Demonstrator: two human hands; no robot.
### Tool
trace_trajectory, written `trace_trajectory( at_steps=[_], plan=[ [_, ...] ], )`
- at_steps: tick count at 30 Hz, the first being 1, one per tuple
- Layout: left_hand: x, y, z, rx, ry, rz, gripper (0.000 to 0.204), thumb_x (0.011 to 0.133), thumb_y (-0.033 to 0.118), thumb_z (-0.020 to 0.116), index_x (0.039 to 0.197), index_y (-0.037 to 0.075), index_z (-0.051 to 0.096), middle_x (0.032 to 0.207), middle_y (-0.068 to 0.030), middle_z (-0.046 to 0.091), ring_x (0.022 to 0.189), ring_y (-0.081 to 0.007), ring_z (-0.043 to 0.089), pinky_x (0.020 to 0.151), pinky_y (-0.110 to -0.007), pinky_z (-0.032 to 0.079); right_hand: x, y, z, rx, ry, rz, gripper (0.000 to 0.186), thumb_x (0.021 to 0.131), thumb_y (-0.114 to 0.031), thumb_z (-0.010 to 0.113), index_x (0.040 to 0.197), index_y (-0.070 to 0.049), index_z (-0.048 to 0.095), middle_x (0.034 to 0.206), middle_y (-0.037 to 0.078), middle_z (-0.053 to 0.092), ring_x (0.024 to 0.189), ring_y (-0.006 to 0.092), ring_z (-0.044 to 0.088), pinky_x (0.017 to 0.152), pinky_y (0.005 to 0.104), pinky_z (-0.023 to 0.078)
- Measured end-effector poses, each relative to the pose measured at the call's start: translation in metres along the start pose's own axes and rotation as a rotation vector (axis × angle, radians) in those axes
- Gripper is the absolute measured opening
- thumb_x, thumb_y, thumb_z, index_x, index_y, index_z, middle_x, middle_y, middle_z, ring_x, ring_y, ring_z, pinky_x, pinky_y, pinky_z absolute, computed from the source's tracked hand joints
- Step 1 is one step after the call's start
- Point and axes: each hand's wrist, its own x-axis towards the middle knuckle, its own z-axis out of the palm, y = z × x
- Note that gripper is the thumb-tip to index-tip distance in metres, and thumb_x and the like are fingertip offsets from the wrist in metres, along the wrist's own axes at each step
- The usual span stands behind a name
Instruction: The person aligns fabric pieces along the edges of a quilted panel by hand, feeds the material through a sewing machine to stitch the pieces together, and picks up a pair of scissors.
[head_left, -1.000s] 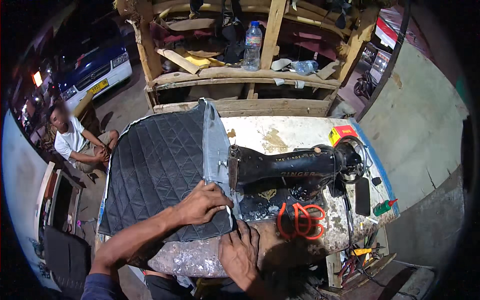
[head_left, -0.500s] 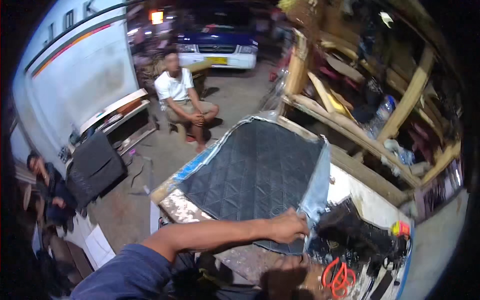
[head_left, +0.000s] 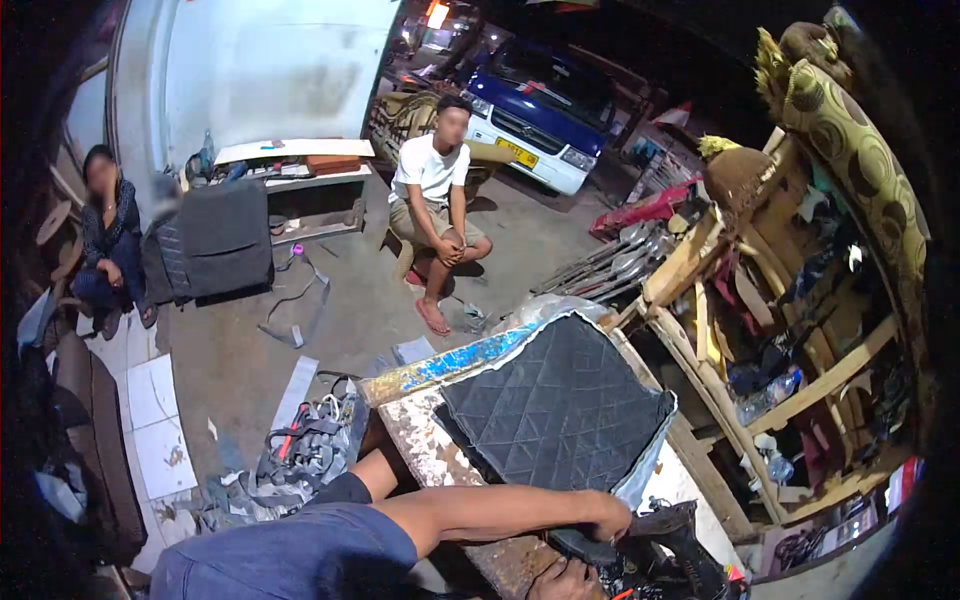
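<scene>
A dark, diamond-quilted fabric piece (head_left: pixel 560 395) with a pale backing along its edges lies on the worn workbench (head_left: pixel 425 430). My left hand (head_left: pixel 606 516) reaches across from the lower left, its fingers bent down and closed at the near right corner of the quilted fabric; the fingertips are partly hidden. Close to it, at the lower edge, is my right hand (head_left: pixel 566 580) with curled fingers. What it holds, if anything, cannot be made out. A bit of orange handle (head_left: pixel 622 594) shows beside the right hand. Crumpled black material (head_left: pixel 672 540) lies right of my left hand.
Wooden framing (head_left: pixel 730 420) holding scraps stands along the right of the bench. A person in a white shirt (head_left: pixel 435 180) sits beyond it; another person (head_left: pixel 108 240) sits far left. Strap scraps (head_left: pixel 315 440), a dark seat cushion (head_left: pixel 225 240) and a parked van (head_left: pixel 540 110) are around the floor.
The view has swung, showing more floor and strap scraps at left. My left hand stays at the fabric's near right corner, now reaching lower. The orange scissors are mostly out of view.
</scene>
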Motion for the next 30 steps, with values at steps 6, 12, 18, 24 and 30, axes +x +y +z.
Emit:
trace_trajectory(
  at_steps=[6, 12, 18, 24, 30],
  plan=[
    [-0.163, 0.009, 0.001, 0.386, 0.203, 0.290, 0.093, 0.087, 0.037, 0.078, 0.166, 0.030, 0.031, 0.171, -0.0171, 0.030, 0.158, -0.0422, 0.027, 0.119, -0.077, 0.025, -0.015, 0.059, 0.005, -0.045, 0.052, 0.029, 0.035, 0.095, -0.026, 0.061, 0.091, 0.005, 0.077, 0.094, 0.029, 0.074, 0.094, 0.0496, 0.066, 0.092, 0.0573, 0.052],
    [-0.247, -0.055, -0.080, 0.388, 0.128, -0.151, 0.031, 0.088, 0.022, 0.073, 0.117, 0.010, 0.072, 0.114, -0.0200, 0.074, 0.109, -0.0431, 0.071, 0.094, -0.060, 0.056, 0.003, 0.017, -0.017, -0.035, 0.028, -0.031, 0.030, 0.094, -0.022, 0.060, 0.098, 0.005, 0.073, 0.097, 0.030, 0.071, 0.089, 0.0511, 0.065, 0.085, 0.0589, 0.051],
    [-0.207, -0.055, -0.189, 0.429, 0.199, -0.027, 0.034, 0.085, 0.027, 0.080, 0.102, -0.002, 0.077, 0.104, -0.0241, 0.077, 0.097, -0.0441, 0.074, 0.084, -0.054, 0.059, 0.000, 0.025, -0.009, 0.033, -0.004, -0.018, 0.045, 0.099, -0.020, 0.061, 0.139, 0.001, 0.065, 0.120, 0.030, 0.071, 0.109, 0.0486, 0.068, 0.096, 0.0517, 0.055],
    [-0.198, -0.053, -0.196, 0.469, 0.128, -0.055, 0.034, 0.081, 0.025, 0.082, 0.103, 0.000, 0.079, 0.106, -0.0241, 0.077, 0.099, -0.0422, 0.075, 0.083, -0.052, 0.060, 0.005, 0.007, -0.017, 0.038, 0.015, -0.036, 0.045, 0.097, -0.017, 0.063, 0.138, 0.002, 0.065, 0.121, 0.031, 0.071, 0.109, 0.0513, 0.067, 0.098, 0.0532, 0.053],
    [-0.184, -0.009, -0.130, 0.592, 0.232, -0.053, 0.023, 0.075, 0.017, 0.080, 0.096, 0.007, 0.080, 0.098, -0.0139, 0.079, 0.100, -0.0331, 0.077, 0.084, -0.051, 0.059, -0.006, 0.019, -0.020, -0.054, 0.045, 0.114, 0.013, 0.087, -0.007, 0.067, 0.094, 0.002, 0.071, 0.105, 0.032, 0.070, 0.108, 0.0513, 0.063, 0.101, 0.0588, 0.049]
  ],
)
